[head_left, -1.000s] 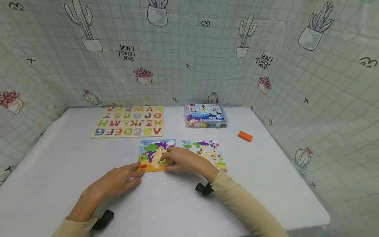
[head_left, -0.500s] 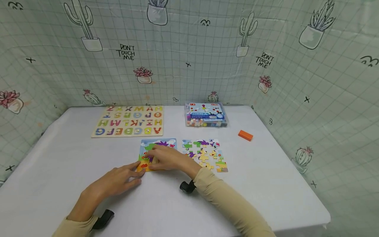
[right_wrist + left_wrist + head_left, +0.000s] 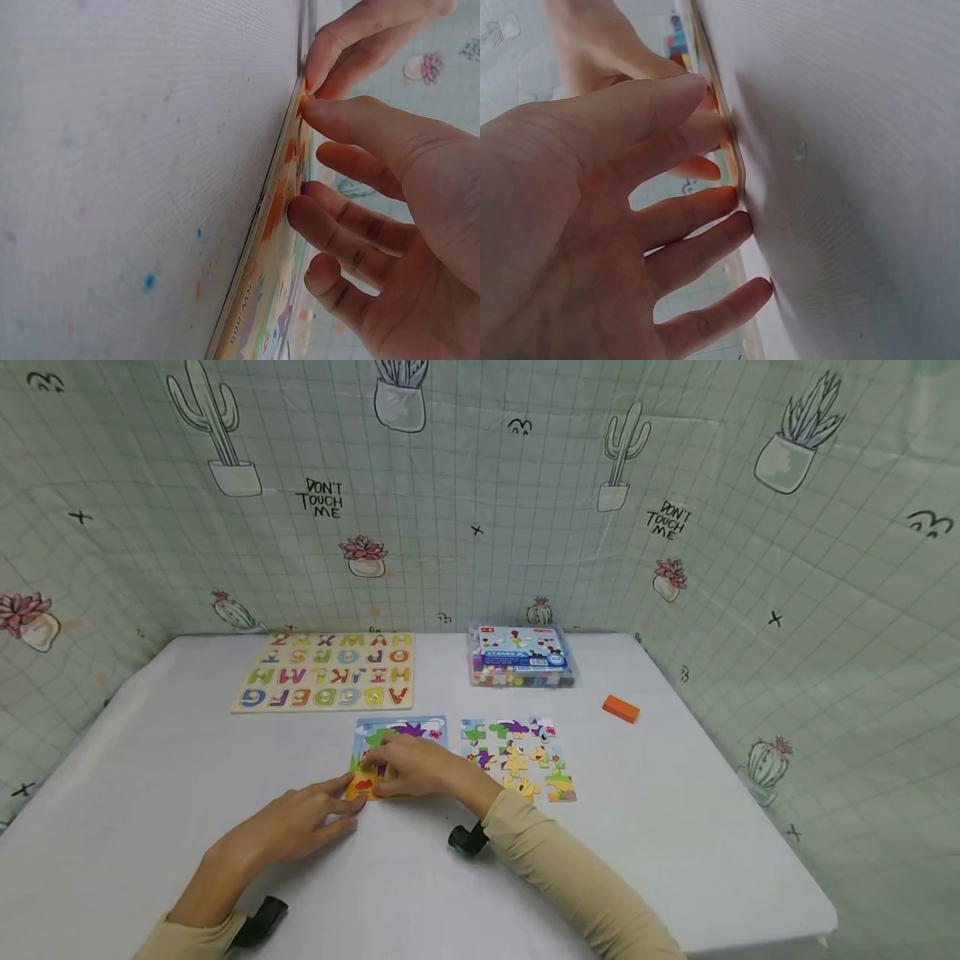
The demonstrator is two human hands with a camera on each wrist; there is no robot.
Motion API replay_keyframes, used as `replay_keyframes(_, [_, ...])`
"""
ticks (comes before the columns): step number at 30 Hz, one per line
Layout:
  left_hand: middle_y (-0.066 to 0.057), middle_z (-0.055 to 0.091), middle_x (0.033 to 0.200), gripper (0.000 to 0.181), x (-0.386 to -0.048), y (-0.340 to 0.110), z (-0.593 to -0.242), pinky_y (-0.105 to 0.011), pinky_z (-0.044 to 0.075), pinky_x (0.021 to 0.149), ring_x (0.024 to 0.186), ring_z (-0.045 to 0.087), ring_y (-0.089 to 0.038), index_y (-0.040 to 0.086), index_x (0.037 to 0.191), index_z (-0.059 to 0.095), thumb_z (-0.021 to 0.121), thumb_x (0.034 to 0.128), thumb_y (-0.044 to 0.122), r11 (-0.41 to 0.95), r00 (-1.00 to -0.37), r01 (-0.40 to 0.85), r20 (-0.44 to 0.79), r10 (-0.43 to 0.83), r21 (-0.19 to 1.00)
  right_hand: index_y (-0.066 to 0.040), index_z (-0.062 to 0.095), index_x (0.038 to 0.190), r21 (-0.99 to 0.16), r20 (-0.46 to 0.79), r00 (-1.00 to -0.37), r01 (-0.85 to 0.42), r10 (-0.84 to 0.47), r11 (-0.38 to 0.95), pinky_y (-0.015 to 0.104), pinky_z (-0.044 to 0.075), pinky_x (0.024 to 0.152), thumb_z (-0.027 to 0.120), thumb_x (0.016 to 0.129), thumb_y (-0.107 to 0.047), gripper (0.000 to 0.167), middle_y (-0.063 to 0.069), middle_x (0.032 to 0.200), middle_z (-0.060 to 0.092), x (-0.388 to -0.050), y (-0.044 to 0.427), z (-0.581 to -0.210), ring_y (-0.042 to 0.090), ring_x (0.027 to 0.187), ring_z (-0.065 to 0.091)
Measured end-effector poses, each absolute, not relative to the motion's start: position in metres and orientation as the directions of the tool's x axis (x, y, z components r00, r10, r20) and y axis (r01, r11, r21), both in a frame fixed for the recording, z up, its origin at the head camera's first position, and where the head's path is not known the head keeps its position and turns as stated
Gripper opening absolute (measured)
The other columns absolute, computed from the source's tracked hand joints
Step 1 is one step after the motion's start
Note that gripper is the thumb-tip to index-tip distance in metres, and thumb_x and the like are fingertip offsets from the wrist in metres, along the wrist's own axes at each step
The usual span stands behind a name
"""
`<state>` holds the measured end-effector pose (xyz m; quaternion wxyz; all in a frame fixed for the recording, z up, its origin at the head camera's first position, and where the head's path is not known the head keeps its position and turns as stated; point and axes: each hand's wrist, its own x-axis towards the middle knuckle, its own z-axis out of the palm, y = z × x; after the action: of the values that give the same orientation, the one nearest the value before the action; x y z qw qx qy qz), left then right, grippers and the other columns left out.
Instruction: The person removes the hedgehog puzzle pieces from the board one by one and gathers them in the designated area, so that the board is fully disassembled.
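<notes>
A jigsaw board (image 3: 438, 726) with a purple-haired cartoon animal lies flat on the white table. My left hand (image 3: 303, 818) rests at its lower left corner, fingertips touching the edge, fingers fairly straight. Over the board's lower left part, my right hand (image 3: 420, 767) pinches an orange puzzle piece (image 3: 366, 783) down at the corner, thumb near the front edge; the fingers hide most of it. The right wrist view shows that thumb close to the left fingers. Loose puzzle pieces (image 3: 515, 758) lie in rows just right of the board.
Behind the board lies a wooden alphabet board (image 3: 322, 675). A clear plastic box (image 3: 521, 657) of colourful small parts stands at the back. An orange block (image 3: 621, 708) lies on the right. A cactus-print curtain (image 3: 480, 493) surrounds the table (image 3: 675, 852).
My right hand has moved left across the board to its lower left corner, uncovering the loose pieces. My left hand stays at the edge.
</notes>
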<state>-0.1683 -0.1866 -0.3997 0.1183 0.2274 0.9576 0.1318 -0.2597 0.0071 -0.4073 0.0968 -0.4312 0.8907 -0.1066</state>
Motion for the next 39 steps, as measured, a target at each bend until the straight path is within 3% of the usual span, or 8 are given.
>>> replay_keyframes(11, [-0.025,0.047,0.147,0.038,-0.168,-0.186,-0.400,-0.065,0.046,0.095,0.126,0.053,-0.047,0.016,0.125,0.069,0.067,0.0919,0.033,0.865,-0.874,0.402,-0.156,0.461,0.301,-0.019,0.063,0.130,-0.278,-0.082,-0.625,-0.734,-0.776,0.620,0.016,0.045,0.076,0.072,0.089,-0.039,0.047,-0.002,0.113,0.058,-0.260,0.004,-0.404,0.006,0.088,0.051])
replay_keyframes(29, [-0.027,0.047,0.146,0.036,-0.169,-0.187,-0.401,-0.060,0.048,0.096,0.125,0.054,-0.047,0.015,0.124,0.069,0.066,0.0930,0.032,0.851,-0.866,0.428,-0.132,0.483,0.306,-0.018,0.067,0.126,-0.254,-0.119,-0.617,-0.738,-0.778,0.625,0.014,0.044,0.076,0.075,0.087,-0.035,0.044,-0.004,0.105,0.059,-0.264,-0.004,-0.399,0.006,0.089,0.050])
replay_keyframes(39, [-0.026,0.048,0.145,0.035,-0.169,-0.187,-0.401,-0.063,0.048,0.094,0.124,0.055,-0.047,0.016,0.123,0.070,0.066,0.0928,0.032,0.855,-0.871,0.418,-0.134,0.474,0.306,-0.018,0.065,0.125,-0.325,-0.139,-0.608,-0.717,-0.781,0.616,0.013,0.046,0.079,0.076,0.086,-0.035,0.044,-0.004,0.106,0.059,-0.267,-0.002,-0.398,0.005,0.092,0.053])
